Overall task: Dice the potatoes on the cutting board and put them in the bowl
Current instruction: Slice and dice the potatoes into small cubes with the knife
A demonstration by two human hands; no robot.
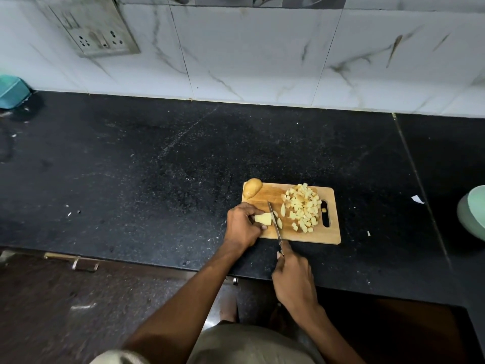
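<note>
— What are the hands doing?
— The left hand (242,224) pinches a potato piece (263,218) near the cutting board's (273,193) left edge. The right hand (293,278) grips the knife (274,221), its blade just right of that piece.
— And the rest of the potato?
— A heap of diced potato (304,206) lies toward the board's right end; one uncut potato (252,188) sits at its far left corner.
— The bowl?
— A pale green bowl (472,212) stands at the worktop's (157,166) right edge, well apart from the board.
</note>
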